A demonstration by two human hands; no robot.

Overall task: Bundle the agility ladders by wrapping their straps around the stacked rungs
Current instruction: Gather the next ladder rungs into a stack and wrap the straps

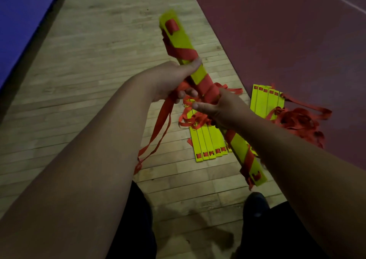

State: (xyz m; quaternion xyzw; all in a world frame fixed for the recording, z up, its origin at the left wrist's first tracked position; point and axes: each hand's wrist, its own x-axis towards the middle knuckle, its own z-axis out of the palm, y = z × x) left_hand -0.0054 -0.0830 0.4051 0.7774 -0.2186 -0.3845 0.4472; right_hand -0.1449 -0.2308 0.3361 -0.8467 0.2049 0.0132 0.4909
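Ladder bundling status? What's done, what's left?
Done: red strap already spirals along most of the held bundle.
In hand: the left hand grips it, with the loose strap tail hanging down. The right hand grips lower, so the wrap isn't finished.
Left: the near rung stack and far rung stack lie unwrapped on the floor, the far one beside a strap tangle.

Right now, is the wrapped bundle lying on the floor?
No, the left hand and the right hand hold the wrapped bundle up in the air.
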